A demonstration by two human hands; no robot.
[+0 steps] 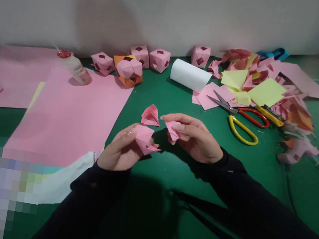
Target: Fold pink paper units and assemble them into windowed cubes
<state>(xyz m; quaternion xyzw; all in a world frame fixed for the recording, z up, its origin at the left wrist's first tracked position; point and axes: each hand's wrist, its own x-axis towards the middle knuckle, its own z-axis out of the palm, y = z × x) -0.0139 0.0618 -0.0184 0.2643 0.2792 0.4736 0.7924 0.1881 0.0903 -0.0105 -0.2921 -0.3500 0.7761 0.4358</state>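
My left hand (122,146) pinches a folded pink paper piece (144,138) whose pointed flap juts out to the right. Across a small gap, my right hand (197,138) has its thumb and fingers closed on a smaller folded pink paper piece (172,129). The two pieces are apart. Just beyond my left hand, another folded pink paper unit (151,115) rests on the green table (162,177). My right fingers partly cover the piece they hold.
Several pink paper polyhedra (159,60) line the wall, one partly orange (128,71). Scissors (234,111), a white paper roll (190,75), a scrap pile (258,79) and a glue gun (298,149) lie right. Large pink sheets (70,121) and a bottle (74,68) are left.
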